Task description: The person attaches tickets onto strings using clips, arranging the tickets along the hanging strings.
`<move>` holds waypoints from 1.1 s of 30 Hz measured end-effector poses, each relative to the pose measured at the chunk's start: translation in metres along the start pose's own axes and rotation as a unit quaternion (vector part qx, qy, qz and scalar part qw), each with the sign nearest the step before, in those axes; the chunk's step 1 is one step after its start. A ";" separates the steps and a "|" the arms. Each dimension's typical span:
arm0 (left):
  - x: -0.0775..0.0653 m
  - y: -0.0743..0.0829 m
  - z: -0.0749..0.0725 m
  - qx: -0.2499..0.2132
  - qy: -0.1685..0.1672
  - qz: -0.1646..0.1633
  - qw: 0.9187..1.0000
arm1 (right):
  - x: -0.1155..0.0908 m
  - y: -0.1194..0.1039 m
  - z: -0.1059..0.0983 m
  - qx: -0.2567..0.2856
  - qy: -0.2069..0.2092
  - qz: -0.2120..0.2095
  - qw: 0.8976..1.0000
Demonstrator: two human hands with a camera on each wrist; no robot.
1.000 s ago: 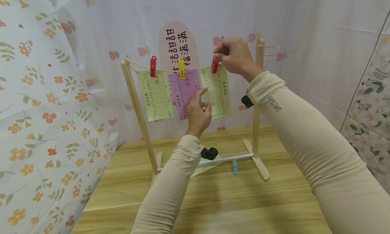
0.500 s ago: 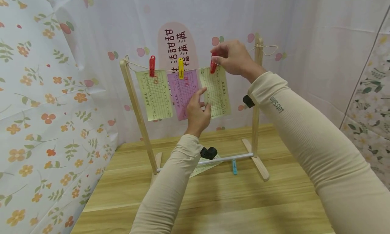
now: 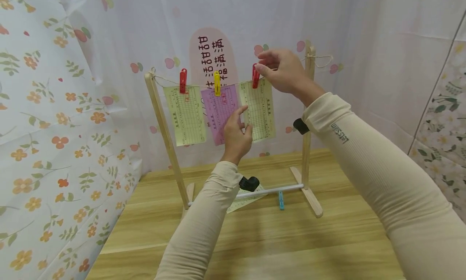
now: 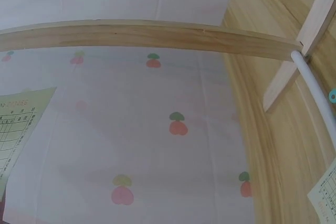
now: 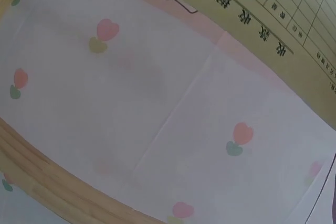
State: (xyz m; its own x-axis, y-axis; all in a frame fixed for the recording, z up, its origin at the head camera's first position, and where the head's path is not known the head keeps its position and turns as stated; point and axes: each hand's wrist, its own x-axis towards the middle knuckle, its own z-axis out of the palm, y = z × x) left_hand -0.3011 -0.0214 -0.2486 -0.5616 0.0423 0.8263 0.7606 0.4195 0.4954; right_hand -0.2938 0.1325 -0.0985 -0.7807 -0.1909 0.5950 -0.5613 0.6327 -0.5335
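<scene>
Three printed slips hang from a string in the head view: a yellow-green slip (image 3: 185, 118) at left, a purple slip (image 3: 216, 114) in the middle and a second yellow-green slip (image 3: 260, 114) at right. A red clothespin (image 3: 183, 81), a yellow clothespin (image 3: 217, 83) and another red clothespin (image 3: 255, 77) sit on the line over them. My right hand (image 3: 285, 71) is at the right red clothespin, thumb beside its top and fingers loosely bent. My left hand (image 3: 236, 136) is at the right slip's left edge, fingers spread, without a visible grip.
Wooden posts (image 3: 307, 150) and a white rod (image 3: 280, 189) form the stand on the wooden table (image 3: 291, 247). A blue clothespin (image 3: 281, 200) lies near the rod. Another slip (image 3: 244, 203) lies under the rod, partly hidden by my left arm.
My right hand has loosened from the right red clothespin and shifted slightly to the right; the clothespin stays on the line. My left hand has barely moved.
</scene>
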 end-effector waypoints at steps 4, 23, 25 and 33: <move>-0.001 -0.002 -0.001 0.003 0.003 -0.002 1.000 | -0.009 0.004 0.003 0.023 0.032 -0.006 0.999; -0.017 -0.016 -0.011 -0.060 -0.044 -0.019 0.997 | -0.062 0.048 0.025 0.215 0.073 -0.022 0.974; -0.022 -0.019 -0.015 -0.061 -0.051 -0.033 0.996 | -0.069 0.053 0.028 0.231 0.062 -0.016 0.971; -0.046 -0.030 -0.031 -0.120 -0.094 -0.085 0.985 | -0.092 0.079 0.042 0.270 0.034 -0.002 0.962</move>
State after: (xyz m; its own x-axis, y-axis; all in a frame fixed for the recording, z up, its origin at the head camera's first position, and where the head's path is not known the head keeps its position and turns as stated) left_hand -0.2883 -0.0644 -0.2931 -0.7200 0.1659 0.6738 0.6934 0.2102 0.6892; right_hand -0.2775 0.1683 -0.2208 -0.7692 -0.1308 0.6255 -0.6390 0.1455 -0.7553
